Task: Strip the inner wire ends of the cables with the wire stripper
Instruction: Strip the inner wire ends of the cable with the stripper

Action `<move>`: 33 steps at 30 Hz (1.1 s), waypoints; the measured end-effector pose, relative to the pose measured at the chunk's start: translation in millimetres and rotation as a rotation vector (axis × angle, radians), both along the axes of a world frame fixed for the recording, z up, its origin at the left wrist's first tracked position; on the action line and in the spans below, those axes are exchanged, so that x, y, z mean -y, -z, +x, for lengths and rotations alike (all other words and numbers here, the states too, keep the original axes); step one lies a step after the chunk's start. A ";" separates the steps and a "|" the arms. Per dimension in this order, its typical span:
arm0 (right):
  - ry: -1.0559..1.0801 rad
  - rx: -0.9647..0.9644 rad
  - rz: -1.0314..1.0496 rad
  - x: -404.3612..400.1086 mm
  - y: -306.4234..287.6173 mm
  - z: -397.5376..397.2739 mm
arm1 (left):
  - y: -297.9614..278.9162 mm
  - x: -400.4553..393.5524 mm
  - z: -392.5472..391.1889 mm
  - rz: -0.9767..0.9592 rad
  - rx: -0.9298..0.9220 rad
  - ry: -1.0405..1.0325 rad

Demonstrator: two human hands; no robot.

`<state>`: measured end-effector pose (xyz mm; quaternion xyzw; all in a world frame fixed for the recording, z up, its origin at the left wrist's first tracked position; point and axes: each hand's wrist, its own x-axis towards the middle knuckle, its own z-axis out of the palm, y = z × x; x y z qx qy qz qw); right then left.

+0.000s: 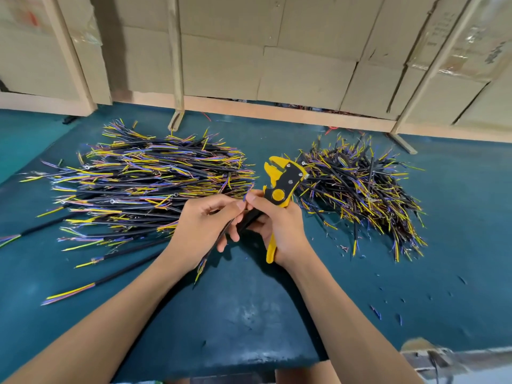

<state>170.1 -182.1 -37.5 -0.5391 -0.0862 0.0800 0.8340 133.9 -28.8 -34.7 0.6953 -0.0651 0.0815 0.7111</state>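
Observation:
My left hand (206, 225) grips a black cable (203, 263) that runs down under the palm, its coloured inner wires poking out below the wrist and up at the fingertips. My right hand (277, 225) holds the yellow and black wire stripper (282, 181) by its handles, jaws pointing up and away. The thumb and forefinger of my right hand meet the left fingertips at the cable's upper wire ends. The stripper's jaws hold nothing.
A large pile of black cables (144, 184) with yellow, blue and purple wires lies to the left on the teal table (249, 314). A second cable pile (360, 195) lies to the right. Small insulation scraps (388, 309) dot the table. Cardboard panels (277, 51) stand behind.

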 end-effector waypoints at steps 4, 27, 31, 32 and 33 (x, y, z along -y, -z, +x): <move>-0.045 -0.012 -0.009 3.8 -2.2 -0.1 | -1.8 0.5 -3.9 -0.014 -0.024 -0.006; -0.082 -0.019 -0.098 2.0 -5.0 -5.5 | -2.9 9.4 -17.2 0.098 0.175 -0.318; -0.078 -0.106 0.095 6.1 -4.6 -5.1 | -4.3 13.2 -17.4 0.218 0.118 -0.373; -0.089 -0.114 0.089 7.1 -5.7 -4.9 | -4.6 14.2 -17.1 0.233 0.103 -0.359; -0.115 -0.120 0.070 7.9 -6.9 -5.1 | -5.2 14.4 -17.0 0.238 0.094 -0.337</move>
